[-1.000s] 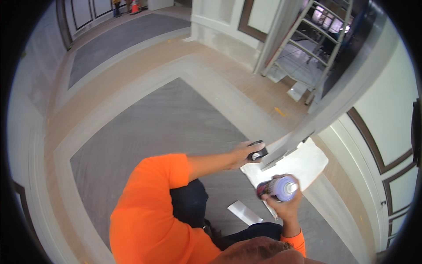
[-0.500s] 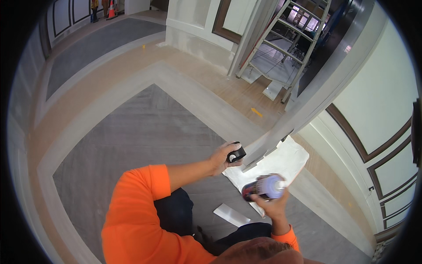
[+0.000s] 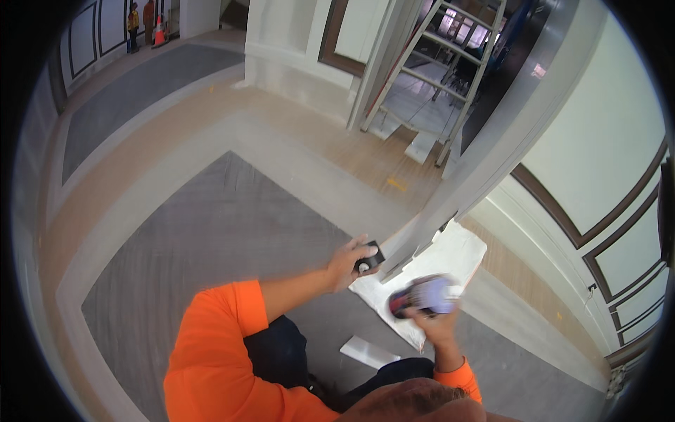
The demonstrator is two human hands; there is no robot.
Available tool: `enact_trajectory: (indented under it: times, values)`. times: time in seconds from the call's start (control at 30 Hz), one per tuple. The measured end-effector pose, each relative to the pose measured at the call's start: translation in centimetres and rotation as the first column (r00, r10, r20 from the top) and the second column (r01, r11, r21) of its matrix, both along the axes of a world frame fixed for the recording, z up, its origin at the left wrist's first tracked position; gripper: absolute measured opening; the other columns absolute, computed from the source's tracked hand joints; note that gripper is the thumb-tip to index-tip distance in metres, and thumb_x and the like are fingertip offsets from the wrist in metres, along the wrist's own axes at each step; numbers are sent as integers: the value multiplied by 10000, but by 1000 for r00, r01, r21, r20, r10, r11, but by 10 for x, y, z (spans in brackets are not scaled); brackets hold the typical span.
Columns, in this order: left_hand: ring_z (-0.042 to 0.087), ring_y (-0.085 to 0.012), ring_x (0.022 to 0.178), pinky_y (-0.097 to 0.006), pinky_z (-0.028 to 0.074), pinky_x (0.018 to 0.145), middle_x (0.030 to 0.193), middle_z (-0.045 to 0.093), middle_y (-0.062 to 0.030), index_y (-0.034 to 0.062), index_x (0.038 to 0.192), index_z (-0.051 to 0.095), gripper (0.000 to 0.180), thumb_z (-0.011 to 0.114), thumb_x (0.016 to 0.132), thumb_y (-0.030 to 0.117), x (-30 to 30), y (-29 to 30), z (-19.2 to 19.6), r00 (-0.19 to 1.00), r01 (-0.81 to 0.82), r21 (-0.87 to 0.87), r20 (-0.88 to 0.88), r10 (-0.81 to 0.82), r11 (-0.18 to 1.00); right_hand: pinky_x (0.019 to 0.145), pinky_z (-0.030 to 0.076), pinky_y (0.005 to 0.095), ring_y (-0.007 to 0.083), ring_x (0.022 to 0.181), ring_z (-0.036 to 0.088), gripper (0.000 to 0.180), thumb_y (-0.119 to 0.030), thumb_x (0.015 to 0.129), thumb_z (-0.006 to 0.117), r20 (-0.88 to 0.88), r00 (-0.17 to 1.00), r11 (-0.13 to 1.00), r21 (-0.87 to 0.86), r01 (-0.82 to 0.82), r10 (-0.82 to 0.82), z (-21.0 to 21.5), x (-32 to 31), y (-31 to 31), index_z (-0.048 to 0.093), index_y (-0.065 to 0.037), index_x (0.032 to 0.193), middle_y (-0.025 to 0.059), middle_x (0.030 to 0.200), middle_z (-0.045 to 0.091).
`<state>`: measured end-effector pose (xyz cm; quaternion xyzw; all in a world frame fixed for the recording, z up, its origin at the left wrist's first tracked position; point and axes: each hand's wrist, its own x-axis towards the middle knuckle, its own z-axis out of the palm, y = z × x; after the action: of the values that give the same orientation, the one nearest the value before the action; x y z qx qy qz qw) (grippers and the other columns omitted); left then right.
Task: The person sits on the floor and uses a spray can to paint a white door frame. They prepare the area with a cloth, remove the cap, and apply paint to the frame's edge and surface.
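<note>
Between the fingers and thumb of my left hand [image 3: 343, 266] is a small black piece [image 3: 370, 257] that looks like a can's cap, with a pale spot on its near side. My right hand [image 3: 436, 325] is wrapped round a spray can [image 3: 411, 301], dark at one end and lilac with a white tip at the other. The can is tilted and smeared by motion. Beneath it a white sheet [image 3: 460, 247] lies on the floor against the foot of the door frame [image 3: 429, 235].
A flat whitish strip [image 3: 365, 351] lies near my knees. A stepladder [image 3: 464, 98] stands in the doorway beyond. At the far left, two people [image 3: 133, 28] stand near an orange traffic cone [image 3: 159, 29]. Panelled walls [image 3: 605, 148] with brown trim rise at the right.
My left hand has shifted slightly left and down with the black piece. The spray can is still in motion in my right hand, nearly at the same place. The view has tilted a little.
</note>
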<state>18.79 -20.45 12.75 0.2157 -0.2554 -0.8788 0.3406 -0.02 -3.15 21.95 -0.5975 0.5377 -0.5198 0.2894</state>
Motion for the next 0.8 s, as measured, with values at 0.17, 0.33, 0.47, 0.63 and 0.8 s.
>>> enact_trajectory:
  times: [0.17, 0.33, 0.47, 0.63, 0.8]
  values:
    - [615, -218, 1103, -356, 593, 891, 1332, 508, -149, 7, 1592, 98, 1039, 803, 874, 266, -3, -3, 0, 997, -59, -29, 39, 61, 998, 965, 542, 424, 265, 1102, 654, 705, -181, 708, 906, 387, 920, 966, -256, 43, 62, 7, 18, -8, 508, -5, 1263, 133, 1151, 646]
    - [616, -217, 1110, -356, 589, 902, 1338, 514, -147, -4, 1578, 165, 952, 780, 894, 242, 2, -4, -5, 983, -79, -116, 154, 96, 990, 946, 542, 380, 187, 1041, 677, 752, -241, 632, 961, -230, 972, 998, -27, -63, 55, -11, 13, -2, 555, -21, 1226, 104, 1038, 718]
    - [618, -197, 1069, -337, 579, 893, 1338, 516, -154, -2, 1582, 174, 956, 784, 891, 253, -2, -3, -5, 987, -74, -101, 132, 87, 992, 938, 563, 444, 271, 1019, 682, 684, -220, 695, 921, 531, 844, 941, -318, 115, 76, 5, 18, -3, 543, 19, 1213, 166, 1115, 669]
    - [624, -207, 1038, -358, 594, 898, 1270, 526, -132, 2, 1565, 188, 876, 741, 908, 171, -1, -3, 1, 993, -83, -94, 79, 91, 992, 903, 557, 348, 194, 1011, 683, 703, -253, 670, 948, -14, 992, 984, -125, -128, 128, -10, 10, 3, 574, -8, 1212, 113, 1055, 696]
    - [623, -202, 1015, -334, 567, 880, 1282, 545, -159, 1, 1586, 157, 956, 774, 883, 197, -3, 7, 0, 988, -73, -144, 121, 91, 987, 901, 563, 363, 208, 1004, 687, 698, -239, 664, 952, -25, 1000, 1000, 16, -7, 7, -6, 1, 7, 568, -5, 1197, 128, 1086, 679]
